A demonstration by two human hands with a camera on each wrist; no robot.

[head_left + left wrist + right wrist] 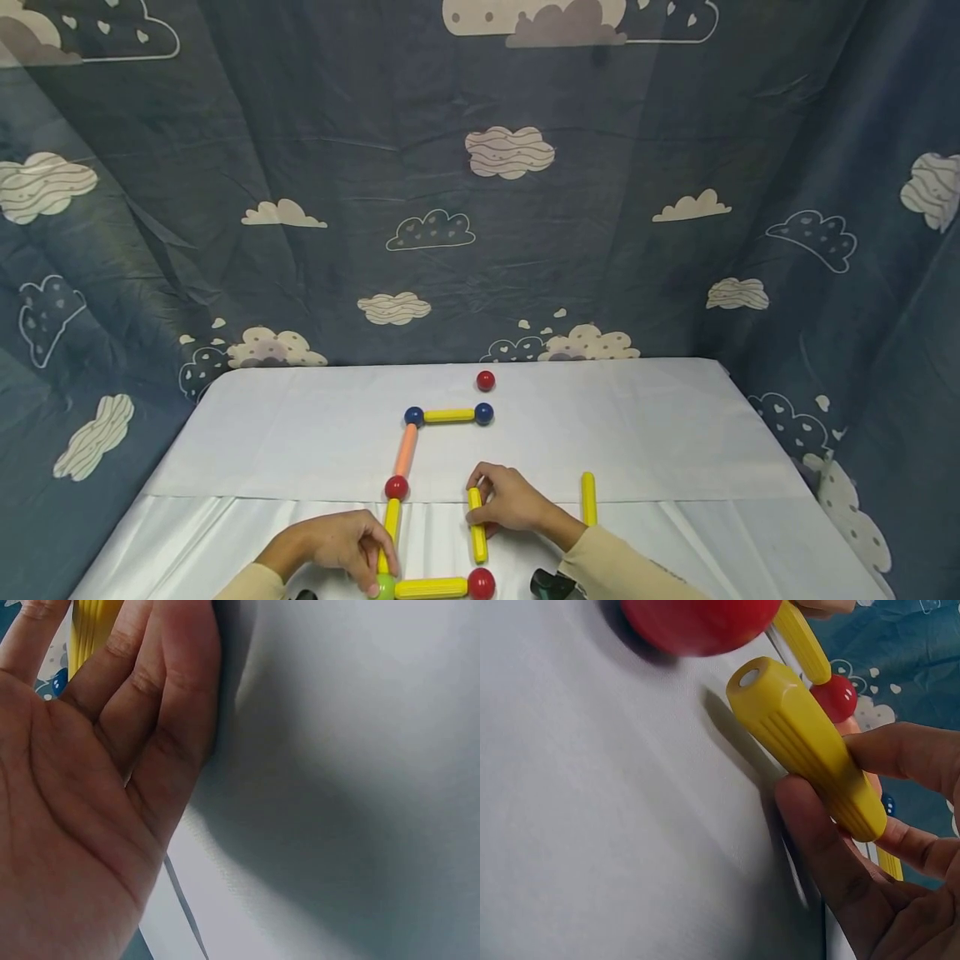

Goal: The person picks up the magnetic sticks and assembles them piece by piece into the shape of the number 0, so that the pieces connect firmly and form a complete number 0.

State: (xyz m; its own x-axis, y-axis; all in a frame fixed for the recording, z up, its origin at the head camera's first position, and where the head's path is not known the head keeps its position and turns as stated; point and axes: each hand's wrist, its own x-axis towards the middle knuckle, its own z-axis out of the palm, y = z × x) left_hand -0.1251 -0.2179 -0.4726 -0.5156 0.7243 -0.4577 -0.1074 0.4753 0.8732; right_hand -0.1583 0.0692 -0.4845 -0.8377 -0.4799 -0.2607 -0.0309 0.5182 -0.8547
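My right hand (513, 502) pinches a yellow magnetic rod (479, 546) between thumb and fingers. Its ridged sides and the small metal disc in its tip show in the right wrist view, where the tip points toward a big red ball (701, 622), with a gap between. My left hand (341, 546) grips a green ball (386, 587) with thumb and fingertip, at the corner where two yellow rods meet. One of these, a yellow rod (431, 589), runs right to the red ball (482, 583); the other yellow rod (392, 521) leads away to another red ball (397, 487).
From the farther red ball a salmon rod (406, 450) continues to a blue ball (414, 417), then a yellow rod (448, 415) to a second blue ball (483, 413). A loose red ball (486, 381) lies behind. A yellow rod (588, 498) lies beyond my right forearm, near a black object (551, 585).
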